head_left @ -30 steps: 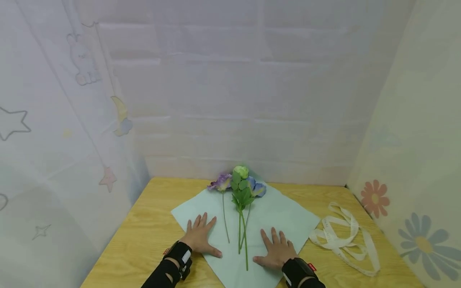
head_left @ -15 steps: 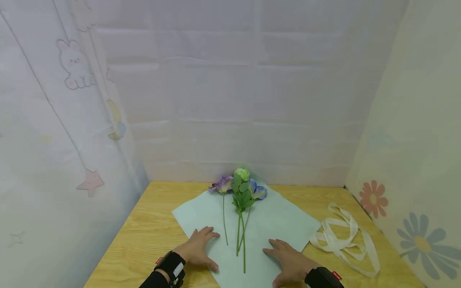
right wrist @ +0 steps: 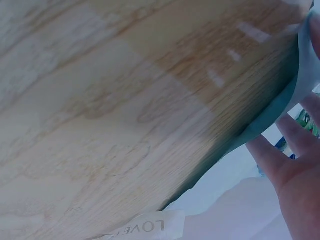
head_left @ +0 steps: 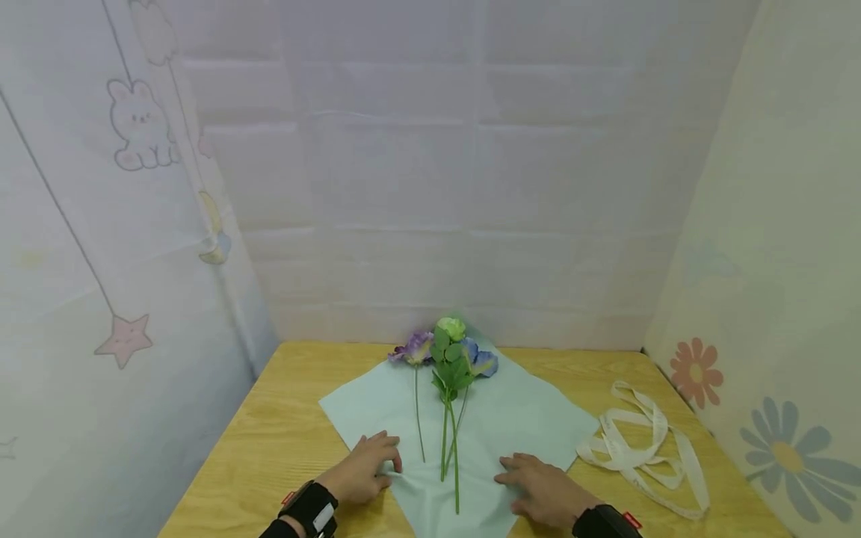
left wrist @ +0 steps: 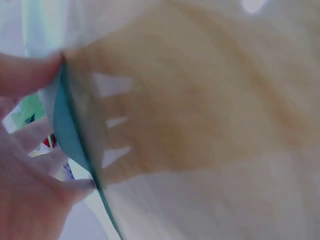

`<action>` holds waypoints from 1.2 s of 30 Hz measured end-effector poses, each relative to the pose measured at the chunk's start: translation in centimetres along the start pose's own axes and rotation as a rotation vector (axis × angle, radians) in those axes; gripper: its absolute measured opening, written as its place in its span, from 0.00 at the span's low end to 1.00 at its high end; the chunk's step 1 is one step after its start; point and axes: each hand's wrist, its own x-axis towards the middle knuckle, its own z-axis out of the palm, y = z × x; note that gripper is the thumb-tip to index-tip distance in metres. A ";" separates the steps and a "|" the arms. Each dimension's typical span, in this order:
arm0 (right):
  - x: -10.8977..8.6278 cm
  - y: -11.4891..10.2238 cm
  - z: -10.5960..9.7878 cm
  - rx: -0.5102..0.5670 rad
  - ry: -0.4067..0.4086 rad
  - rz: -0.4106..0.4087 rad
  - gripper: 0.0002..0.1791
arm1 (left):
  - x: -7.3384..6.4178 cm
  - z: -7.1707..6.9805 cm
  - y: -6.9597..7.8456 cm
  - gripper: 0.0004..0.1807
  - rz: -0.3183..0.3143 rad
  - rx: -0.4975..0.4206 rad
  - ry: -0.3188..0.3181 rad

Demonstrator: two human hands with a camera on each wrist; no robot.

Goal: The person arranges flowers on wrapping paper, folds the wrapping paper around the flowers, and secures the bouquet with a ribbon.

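— Paper [head_left: 525, 418], pale mint and matte, is what we notice first; how do we see it lying?

— Like a diamond on the wood-grained table [head_left: 269, 433], one corner pointing left, another right. Its near part ripples softly, and in both wrist views we see its raised edge bowing, a darker teal along the fold.

— And the flowers on it?

— We count three heads together at the far end: a frilly purple flower [head_left: 413, 348] on the left, a round, lime-green bloom [head_left: 452, 327] in the middle and a blue flower [head_left: 483, 362] on the right. Broad green leaves [head_left: 454, 368] fill the space below the bloom. The purple one's thin stem stands apart; the others cross lower down, pointing towards us.

— What do we make of the hands?

— Our left hand [head_left: 363, 471] pinches the paper's near left edge, fingers curled. Our right hand [head_left: 541, 489] is at the near right edge, fingers against the sheet and thumb near its rim; whether it is clamped there, we cannot tell.

— And beside the paper, at our right?

— A cream ribbon [head_left: 635, 456] in loose loops on the table; our right wrist view catches "LOVE" printed on it.
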 end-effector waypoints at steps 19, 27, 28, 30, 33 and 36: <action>-0.9 0.1 0.2 -0.012 0.055 -0.038 0.31 | -0.8 0.5 -0.1 0.14 0.265 0.753 0.157; -1.1 0.0 1.1 -0.205 0.129 -0.123 0.42 | -0.6 0.1 -0.3 0.18 0.092 0.561 0.066; -1.1 0.0 1.0 -0.199 0.131 -0.125 0.42 | -0.5 0.1 -0.3 0.18 0.074 0.524 0.058; -1.1 0.0 0.8 -0.180 0.120 -0.124 0.40 | -0.5 0.0 -0.1 0.18 0.057 0.472 0.055; -1.2 0.0 0.4 -0.146 0.096 -0.113 0.34 | -0.6 -0.2 0.4 0.17 0.066 0.445 0.053; -1.2 -0.1 0.2 -0.097 0.067 -0.102 0.29 | -0.6 -0.3 1.0 0.12 0.087 0.449 0.055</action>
